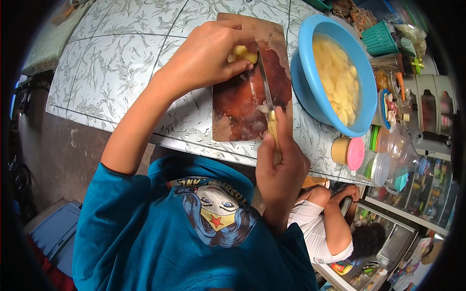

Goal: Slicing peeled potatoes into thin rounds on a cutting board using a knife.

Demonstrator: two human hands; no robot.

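Observation:
My left hand (211,54) holds a yellow potato piece (243,54) down on a wooden chopping board (233,125); my fingers partly cover the piece. In my right hand (282,163) is the wooden handle of a kitchen knife (266,82). Its narrow blade extends away from me over the board, with the tip end close beside the potato and my left fingertips. Dark wet patches mark the board's surface, and small pale scraps lie near the handle. Right of the board stands a blue plastic basin (309,72) with many thin pale-yellow slices (336,80) in liquid.
A pink-lidded jar (355,153) and a clear container (378,168) stand near the right edge of the marble-patterned table (120,69). Beyond the basin are a green plastic basket (379,39) and several jars. A person in white (309,225) crouches at lower right by glass-fronted shelves.

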